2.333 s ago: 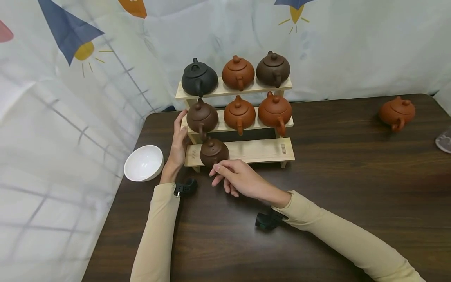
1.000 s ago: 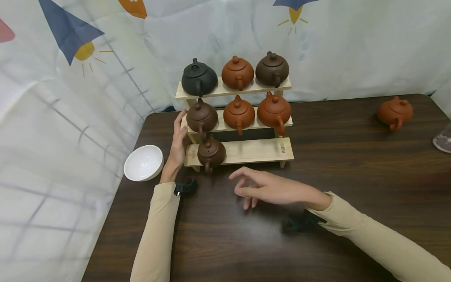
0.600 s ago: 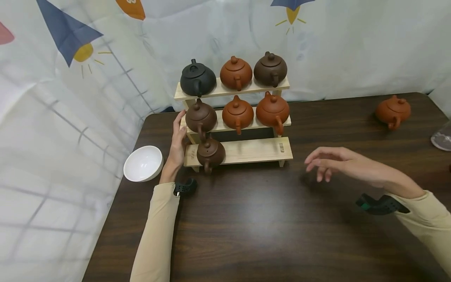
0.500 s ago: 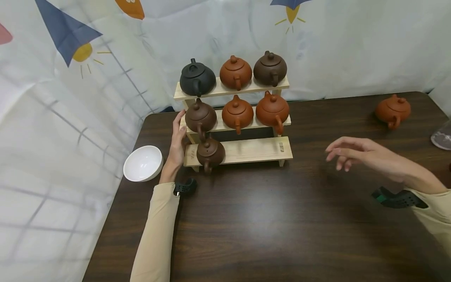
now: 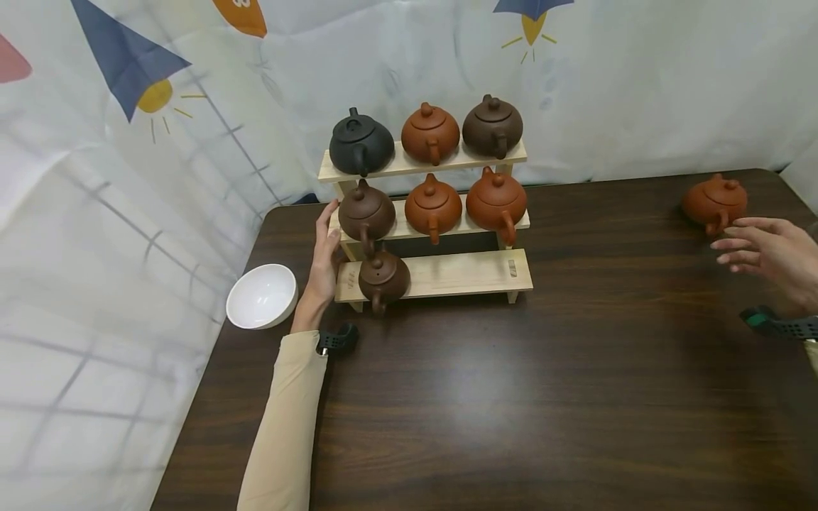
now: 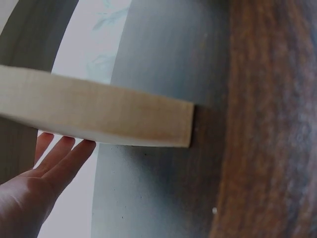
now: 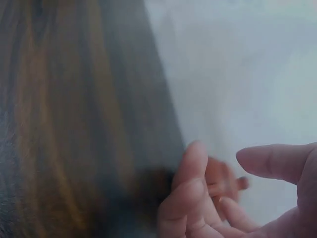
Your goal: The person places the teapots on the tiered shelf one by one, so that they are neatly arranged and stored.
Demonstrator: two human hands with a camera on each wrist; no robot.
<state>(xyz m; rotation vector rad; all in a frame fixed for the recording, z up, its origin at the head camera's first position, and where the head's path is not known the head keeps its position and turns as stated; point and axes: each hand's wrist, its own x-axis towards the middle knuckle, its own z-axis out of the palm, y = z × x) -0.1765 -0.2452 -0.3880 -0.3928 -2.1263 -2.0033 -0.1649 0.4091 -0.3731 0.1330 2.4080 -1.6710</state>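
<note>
A wooden three-tier rack [image 5: 469,273] holds several small clay teapots. My left hand [image 5: 322,262] rests against its left side; in the left wrist view the fingers [image 6: 67,161] lie fairly straight along a wooden part of the rack [image 6: 124,116]. On the bottom tier's left end sits a small dark brown teapot [image 5: 384,277]. Far to the right, my right hand [image 5: 776,255] reaches beside an orange-brown teapot [image 5: 712,201] on the table, thumb and fingers apart. The right wrist view shows this teapot [image 7: 220,178] partly hidden behind the fingers.
Upper tiers carry a black teapot [image 5: 361,144], an orange one [image 5: 430,133] and further brown and orange ones. A white bowl [image 5: 261,297] stands left of the left hand. The dark wooden table [image 5: 511,397] meets a patterned white curtain [image 5: 626,92] behind.
My right hand has left the small dark brown teapot on the bottom tier and swept right to the lone orange-brown teapot. The left hand stays at the rack.
</note>
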